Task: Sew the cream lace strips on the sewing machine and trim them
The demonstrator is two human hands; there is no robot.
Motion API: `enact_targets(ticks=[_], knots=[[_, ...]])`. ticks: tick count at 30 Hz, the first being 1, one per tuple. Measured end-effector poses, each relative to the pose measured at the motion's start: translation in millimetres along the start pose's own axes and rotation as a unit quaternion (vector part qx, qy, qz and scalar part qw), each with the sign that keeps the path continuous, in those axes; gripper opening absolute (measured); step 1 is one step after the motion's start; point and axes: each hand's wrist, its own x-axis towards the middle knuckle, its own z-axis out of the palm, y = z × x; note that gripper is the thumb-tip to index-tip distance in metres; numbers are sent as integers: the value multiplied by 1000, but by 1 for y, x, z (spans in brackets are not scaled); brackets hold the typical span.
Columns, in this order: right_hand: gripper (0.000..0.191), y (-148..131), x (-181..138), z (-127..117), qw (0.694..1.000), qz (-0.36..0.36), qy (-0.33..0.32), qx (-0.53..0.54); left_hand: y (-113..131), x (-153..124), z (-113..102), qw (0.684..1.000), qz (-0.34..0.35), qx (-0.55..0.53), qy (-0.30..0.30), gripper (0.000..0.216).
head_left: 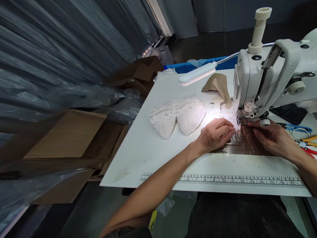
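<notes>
A white lace piece [229, 114] lies under the head of a white sewing machine [267, 77], beside the needle area. My left hand [218, 132] is closed on the lace's near edge, its thumb and fingers pinched together just left of the presser foot [238, 120]. On the other side, my right hand [272, 136] has its fingertips close to the foot, with the index finger and thumb bent inward. Whatever those fingertips hold is too small to make out. A shiny brown plate [250, 142] covers the machine bed below both hands.
Another lace piece, two joined cups [177, 114], lies left on the white table [138, 158]. Brown paper [218, 86] and a lamp [198, 73] are behind. Blue-handled snips [298, 128] and pliers [310, 140] lie right. Cardboard boxes [66, 135] stand left.
</notes>
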Motion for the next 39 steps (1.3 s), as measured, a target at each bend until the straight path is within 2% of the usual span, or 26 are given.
enact_targets(ticks=[2,7,10,14,18,25,32,35,39], knots=[[28,-1,1,-1,1000,10,11,-3,1,-1,1,1000,4,-4,-6,11],[32,0,-1,8,999,-5,26,-32,2,-5,5,996,36,47,-66,15],[38,5,-4,19,995,-43,40,-81,2,-6,6,992,55,72,-90,21],[43,12,-5,30,977,-119,28,-173,1,-6,5,990,73,85,-85,20],[41,14,-4,31,966,-140,5,-218,1,-7,6,987,82,103,-97,21],[40,14,-3,30,968,-132,-11,-212,7,-6,-2,977,92,117,-151,21],[40,12,-4,28,968,-143,-8,-204,11,-9,-5,978,91,97,-160,19],[37,11,-4,27,966,-163,4,-200,8,-6,-7,976,92,89,-176,20],[36,9,-5,27,960,-170,15,-223,0,2,-8,979,104,49,-169,22]])
